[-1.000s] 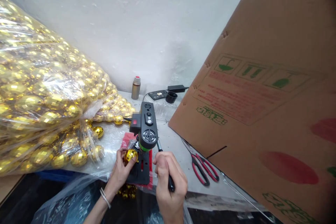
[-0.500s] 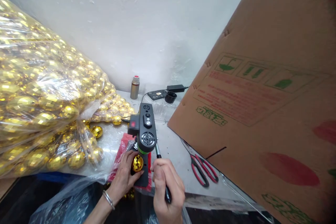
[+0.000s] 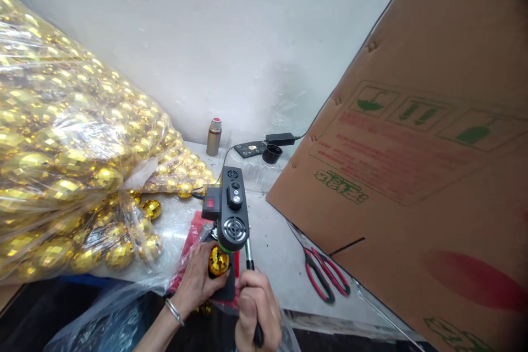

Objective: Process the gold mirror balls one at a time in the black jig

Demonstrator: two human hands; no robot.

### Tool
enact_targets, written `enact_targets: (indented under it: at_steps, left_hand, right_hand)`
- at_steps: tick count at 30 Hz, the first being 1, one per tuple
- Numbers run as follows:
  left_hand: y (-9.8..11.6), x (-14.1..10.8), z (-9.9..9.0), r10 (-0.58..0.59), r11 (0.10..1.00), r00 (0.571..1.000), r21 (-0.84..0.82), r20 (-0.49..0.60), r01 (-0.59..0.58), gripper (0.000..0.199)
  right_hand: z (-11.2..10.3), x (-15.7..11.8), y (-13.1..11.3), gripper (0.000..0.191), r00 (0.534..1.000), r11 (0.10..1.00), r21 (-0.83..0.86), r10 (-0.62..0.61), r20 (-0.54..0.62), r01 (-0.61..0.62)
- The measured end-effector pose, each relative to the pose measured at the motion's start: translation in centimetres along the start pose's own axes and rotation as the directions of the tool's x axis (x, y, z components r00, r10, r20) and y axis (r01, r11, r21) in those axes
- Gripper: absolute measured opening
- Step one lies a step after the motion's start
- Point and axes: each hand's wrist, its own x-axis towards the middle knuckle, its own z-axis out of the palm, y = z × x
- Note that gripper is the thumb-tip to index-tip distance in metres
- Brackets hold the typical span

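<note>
Cardboard box (image 3: 388,203) stood right of both hands, paired green arrows showing, red lines too blurred to read. Pale table (image 3: 274,247) lay under hands, whitish wall (image 3: 206,38) rose beyond. And left hand (image 3: 198,280) gripped gold ball (image 3: 219,262), glossy, mirror-faceted, close by black machine (image 3: 234,212)! Right hand (image 3: 259,305), closed, clasped black lever handle (image 3: 249,265).

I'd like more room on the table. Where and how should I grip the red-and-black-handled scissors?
Best by the handle loops, probably from the near edge of the table: both loops point that way, while the narrow end sits close beside the carton.
</note>
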Motion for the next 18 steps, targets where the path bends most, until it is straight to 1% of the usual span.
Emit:
enact_targets:
  at_steps: [2, 6, 8, 12, 15, 16, 18]
  left_hand:
    - [-0.1, 0.0, 0.1, 0.0, 1.0, 1.0, -0.01, -0.006, 0.0, 0.041]
    - [-0.2, -0.1, 0.1, 0.012, 1.0, 1.0, -0.022, -0.015, -0.012, 0.038]
    - [-0.2, -0.1, 0.1, 0.01, 1.0, 1.0, -0.017, -0.019, -0.01, 0.036]
    - [-0.3, -0.1, 0.3, 0.006, 1.0, 1.0, -0.007, -0.016, -0.006, 0.035]
    - [-0.4, -0.1, 0.4, 0.007, 1.0, 1.0, -0.001, -0.02, -0.007, 0.036]
    - [-0.5, -0.1, 0.5, 0.006, 1.0, 1.0, 0.002, -0.02, -0.006, 0.037]
    - [-0.5, -0.2, 0.5, 0.004, 1.0, 1.0, 0.006, -0.017, -0.003, 0.037]
  right_hand:
    - [0.4, -0.3, 0.2, 0.025, 0.999, 1.0, 0.003, 0.002, -0.036, -0.002]
    - [1.6, -0.6, 0.3, 0.028, 0.982, 1.0, 0.018, 0.009, -0.186, -0.006]
    - [1.9, -0.6, 0.2, 0.03, 0.975, 1.0, 0.013, 0.028, -0.219, -0.026]
    - [1.8, -0.7, -0.2, 0.031, 0.979, 0.999, 0.002, 0.047, -0.199, -0.048]
    - [1.7, -0.6, -0.5, 0.031, 0.982, 0.996, 0.001, 0.09, -0.167, -0.091]
    - [1.7, -0.6, -0.5, 0.031, 0.981, 0.995, 0.003, 0.099, -0.169, -0.1]
    - [1.9, -0.5, -0.4, 0.032, 0.977, 0.997, 0.007, 0.073, -0.202, -0.073]
